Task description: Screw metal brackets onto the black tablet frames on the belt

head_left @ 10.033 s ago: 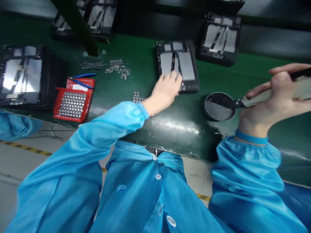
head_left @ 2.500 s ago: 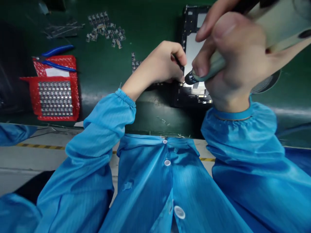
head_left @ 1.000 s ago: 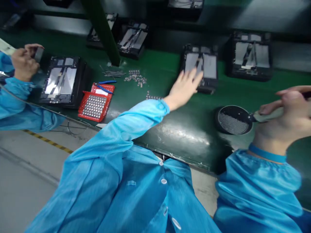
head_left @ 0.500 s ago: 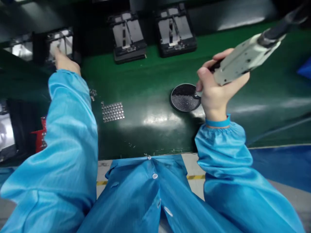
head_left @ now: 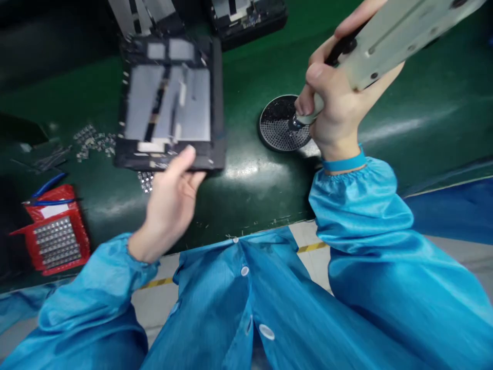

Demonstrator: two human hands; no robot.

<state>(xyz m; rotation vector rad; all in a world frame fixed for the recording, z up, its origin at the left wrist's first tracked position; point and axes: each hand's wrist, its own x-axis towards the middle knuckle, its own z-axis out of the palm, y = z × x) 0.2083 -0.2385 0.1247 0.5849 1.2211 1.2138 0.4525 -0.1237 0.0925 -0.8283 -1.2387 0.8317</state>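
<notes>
My left hand (head_left: 173,200) grips the near edge of an opened tablet-like device (head_left: 200,103) in a black frame, thumb on top; grey battery-like panels show inside it. The device is slightly blurred and held over the green bench. In my right hand (head_left: 339,108) is a pale electric screwdriver (head_left: 400,46), fingers wrapped round its body. Its tip points down and left over a round black screw tray (head_left: 283,136) with a perforated grid. Whether the tip touches the tray I cannot tell.
Two similar devices lie at the back, one a black-framed unit (head_left: 250,25). Small metal parts (head_left: 90,141) are scattered at left. Near them sits a red pad (head_left: 80,231) with rows of metal pieces, and blue-handled pliers (head_left: 50,185). The green bench (head_left: 239,195) has its edge before me.
My left hand has come from the device row at far left towards the middle, bringing one device with it. My right hand still holds the screwdriver by the tray. The view has shifted.
</notes>
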